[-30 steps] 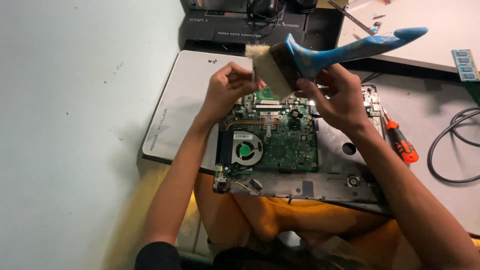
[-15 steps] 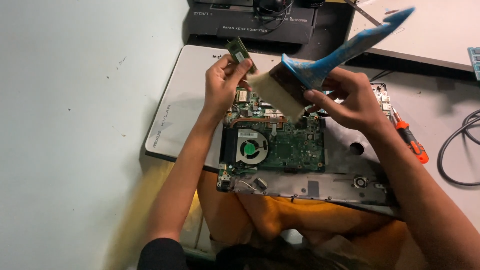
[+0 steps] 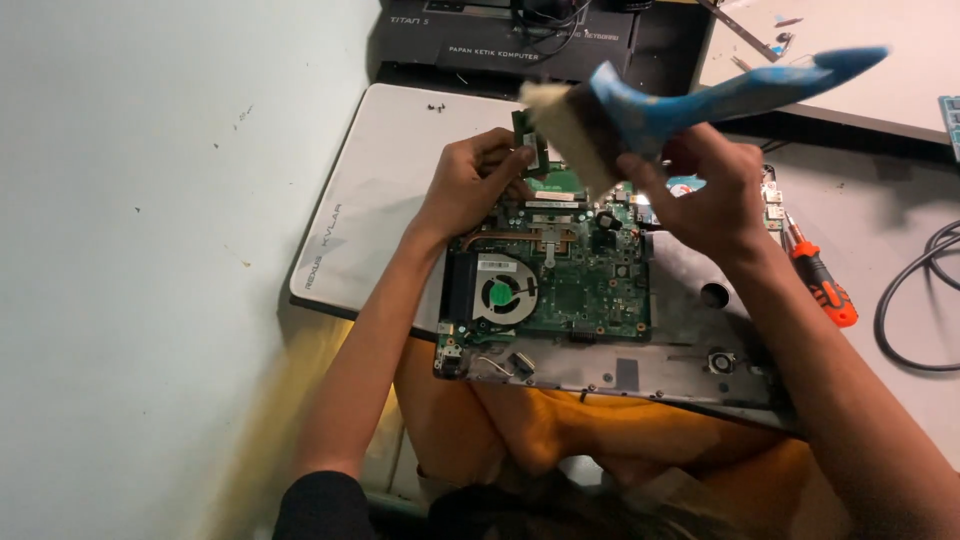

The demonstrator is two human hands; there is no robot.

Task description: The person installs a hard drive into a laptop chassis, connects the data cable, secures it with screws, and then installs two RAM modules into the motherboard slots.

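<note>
- A pale grey table [image 3: 150, 250] fills the left side of the view, and a person seated at it looks down over their own two bare arms
- A white mat [image 3: 370, 200] lies on the table, and the far end of an opened laptop chassis [image 3: 620, 375] rests on it, with the near edge over the person's lap
- A green circuit board [image 3: 570, 285] sits exposed inside the chassis, with a round cooling fan [image 3: 497, 295] at its left end
- The right hand [image 3: 705, 195] is closed around the blue handle of a wide brush [image 3: 640, 105], whose pale bristles are raised above the board's far edge
- The left hand [image 3: 470, 185] pinches a small green memory module [image 3: 525, 135] between thumb and fingers, holding it up over the far left corner of the board, just beside the bristles
- An orange-handled screwdriver [image 3: 822, 285] lies on the table to the right of the chassis
- A black cable [image 3: 900, 310] loops at the right edge
</note>
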